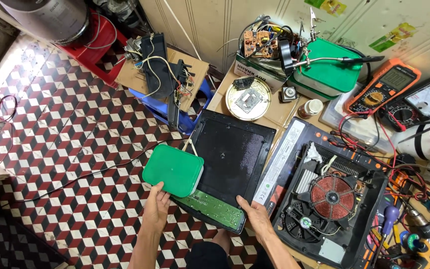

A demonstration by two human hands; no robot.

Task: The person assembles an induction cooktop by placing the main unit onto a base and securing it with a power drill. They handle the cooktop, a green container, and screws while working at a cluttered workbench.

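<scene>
1. Landmark first: the black cooktop panel point(230, 164) lies face-down at the bench edge, its near end overhanging the patterned floor point(51, 164).
2. Left hand point(156, 205) sits at the panel's near-left corner, fingers spread loosely against the underside of a green plastic box point(173, 170) that rests on that corner. Touching it, not clamped around it.
3. Right hand point(255, 215) is at the panel's near-right corner, fingers curled over the edge beside the green circuit board point(215, 208) that runs along the near end.
4. Handling, as I judge it: the panel looks like a glass sheet in a plastic frame, so stiff, fairly heavy and breakable. Best held by the frame at two opposite corners, keeping off the board and the white wire at its left side.
5. The box looks light and smooth, and could slide off if the panel tilts.
6. Right of the panel: the opened cooker base point(332, 209) with its copper coil point(332, 197) and fan.
7. Beyond the panel: a round tin lid point(248, 98); further right, an orange multimeter point(383, 85).
</scene>
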